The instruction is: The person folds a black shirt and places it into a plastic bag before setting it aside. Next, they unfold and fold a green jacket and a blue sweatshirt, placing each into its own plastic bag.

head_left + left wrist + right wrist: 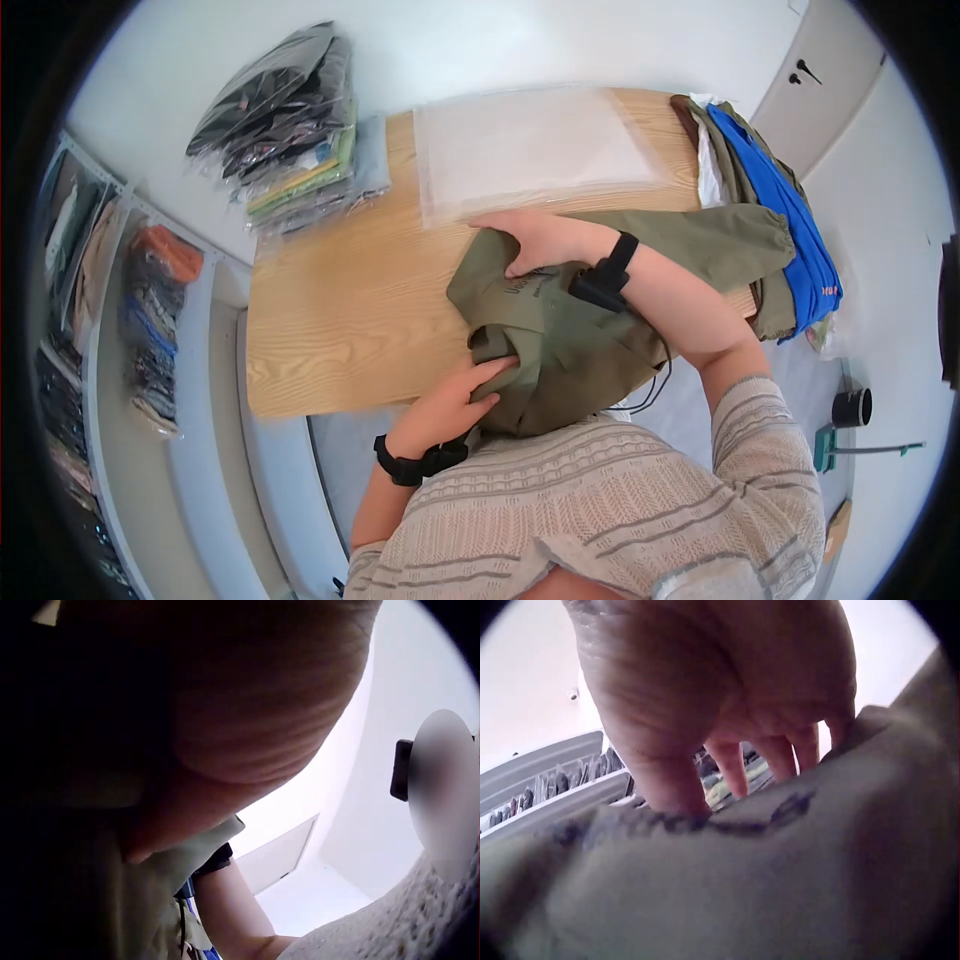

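Observation:
An olive-green jacket (590,340) with dark lettering lies bunched over the table's front edge, against the person's body. One of its sleeves, with a gathered cuff, stretches right along the table. The right hand (545,240) grips the jacket's upper edge; in the right wrist view its thumb is on the lettered side and the fingers reach over behind the cloth (727,892). Lower down, the left hand (440,408) holds a fold near an opening, its fingertips partly hidden in the cloth. The left wrist view is dark, showing the thumb (150,844) against the fabric.
On the wooden table (320,340), clear plastic bags (530,145) lie flat at the back. A stack of bagged garments (300,130) stands at back left. Blue and olive clothes (770,190) hang over the right end. Shelves of bagged clothes (155,320) line the left.

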`<state>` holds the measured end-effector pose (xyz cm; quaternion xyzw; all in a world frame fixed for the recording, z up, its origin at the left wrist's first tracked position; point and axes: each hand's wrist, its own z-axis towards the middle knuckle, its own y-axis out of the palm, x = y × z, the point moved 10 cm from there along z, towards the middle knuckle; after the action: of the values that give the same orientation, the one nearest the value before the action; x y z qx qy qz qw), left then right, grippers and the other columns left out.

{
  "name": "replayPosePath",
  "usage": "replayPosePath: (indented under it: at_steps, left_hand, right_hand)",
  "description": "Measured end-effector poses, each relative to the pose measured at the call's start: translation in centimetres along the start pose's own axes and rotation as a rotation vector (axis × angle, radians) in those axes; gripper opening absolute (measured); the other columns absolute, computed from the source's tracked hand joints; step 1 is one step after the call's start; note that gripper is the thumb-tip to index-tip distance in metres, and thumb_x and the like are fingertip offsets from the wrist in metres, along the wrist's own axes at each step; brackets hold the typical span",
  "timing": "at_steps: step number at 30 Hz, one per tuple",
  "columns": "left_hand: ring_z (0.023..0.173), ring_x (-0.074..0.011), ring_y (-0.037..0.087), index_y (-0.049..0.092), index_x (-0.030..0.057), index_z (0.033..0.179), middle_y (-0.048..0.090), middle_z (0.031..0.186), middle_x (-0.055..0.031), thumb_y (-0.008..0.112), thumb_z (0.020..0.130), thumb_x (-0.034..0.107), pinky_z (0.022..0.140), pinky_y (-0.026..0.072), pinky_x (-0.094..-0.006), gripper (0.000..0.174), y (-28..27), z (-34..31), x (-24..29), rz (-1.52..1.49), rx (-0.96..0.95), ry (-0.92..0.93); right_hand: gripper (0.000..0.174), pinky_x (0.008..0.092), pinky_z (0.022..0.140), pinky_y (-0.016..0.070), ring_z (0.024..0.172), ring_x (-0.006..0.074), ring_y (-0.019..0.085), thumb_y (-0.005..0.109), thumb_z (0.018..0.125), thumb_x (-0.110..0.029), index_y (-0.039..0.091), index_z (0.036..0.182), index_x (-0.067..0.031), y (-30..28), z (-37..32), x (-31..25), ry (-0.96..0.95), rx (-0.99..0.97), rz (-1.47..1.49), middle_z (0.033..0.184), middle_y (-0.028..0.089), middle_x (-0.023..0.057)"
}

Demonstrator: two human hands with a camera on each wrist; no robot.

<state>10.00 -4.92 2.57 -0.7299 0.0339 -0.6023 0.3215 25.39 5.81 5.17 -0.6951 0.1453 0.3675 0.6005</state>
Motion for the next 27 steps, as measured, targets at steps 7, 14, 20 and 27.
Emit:
replayPosePath:
  at_steps: [7, 14, 20, 27]
  left_hand:
    - [0.100, -0.0356, 0.054, 0.048, 0.0093, 0.131, 0.057, 0.106, -0.0196, 0.057, 0.083, 0.003, 0.089, 0.0421, -0.0368, 0.049, 0.6, -0.9, -0.3, -0.022, -0.067, -0.039]
    - [0.108, -0.0335, 0.055, 0.049, 0.0047, 0.129, 0.057, 0.118, -0.0196, 0.061, 0.085, 0.008, 0.089, 0.0436, -0.0353, 0.045, 1.8, -0.1, 0.6, -0.088, -0.149, -0.016]
    - [0.116, -0.0339, 0.051, 0.038, 0.0053, 0.135, 0.053, 0.125, -0.0197, 0.062, 0.084, 0.009, 0.097, 0.0394, -0.0343, 0.057, -0.9, -0.1, 1.2, 0.020, 0.060, -0.002]
    - [0.103, -0.0304, 0.058, 0.055, 0.0000, 0.120, 0.061, 0.110, -0.0192, 0.075, 0.071, 0.018, 0.090, 0.0430, -0.0353, 0.056, -1.9, 1.8, 4.0, -0.097, -0.076, 0.032]
  right_hand:
    - [0.073, 0.0355, 0.093, 0.0427, 0.111, 0.0310, 0.051, 0.078, 0.064, -0.015, 0.048, 0.131, -0.0088, 2.8, -0.7, 0.4, 0.085, -0.195, -0.158, 0.122, 0.053, 0.0148]
    - [0.030, 0.0382, 0.076, 0.0455, 0.091, 0.0315, 0.057, 0.072, 0.076, -0.012, 0.056, 0.098, -0.0010, 1.3, -5.4, -3.4, -0.381, 0.034, -0.367, 0.098, 0.057, 0.0164]
    - [0.020, 0.0384, 0.070, 0.0451, 0.078, 0.0359, 0.055, 0.058, 0.088, -0.010, 0.047, 0.103, -0.0035, -10.8, -12.1, -7.2, -0.014, 0.462, -0.359, 0.088, 0.054, 0.0191]
    - [0.016, 0.0214, 0.079, 0.0393, 0.087, 0.0088, 0.047, 0.049, 0.094, -0.006, 0.047, 0.109, -0.0018, -20.2, -21.6, -14.6, -0.170, 1.052, -0.245, 0.094, 0.053, 0.0021]
